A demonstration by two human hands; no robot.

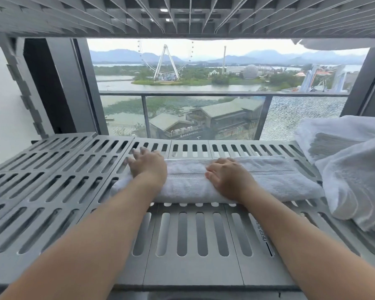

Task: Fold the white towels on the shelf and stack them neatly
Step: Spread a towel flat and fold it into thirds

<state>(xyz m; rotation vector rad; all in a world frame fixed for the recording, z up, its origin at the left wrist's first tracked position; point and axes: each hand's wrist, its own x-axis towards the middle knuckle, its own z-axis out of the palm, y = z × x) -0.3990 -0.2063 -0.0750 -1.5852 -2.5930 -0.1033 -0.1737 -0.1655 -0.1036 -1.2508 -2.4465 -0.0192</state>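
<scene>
A white towel [268, 180] lies folded into a long narrow strip across the middle of the grey slatted shelf [52, 191]. My left hand [147, 163] presses flat on the strip's left end, its fingers spread and reaching past the edge onto the slats. My right hand [227, 176] rests palm down on the strip's middle with the fingers straight. A loose pile of white towels [351, 169] sits at the right end of the shelf, partly draped toward the front.
Another slatted shelf [182, 16] hangs close overhead, with a white towel [333, 44] on its right side. Behind the shelf is a window with a balcony railing [204, 94]. Grey uprights [30, 89] frame the left side.
</scene>
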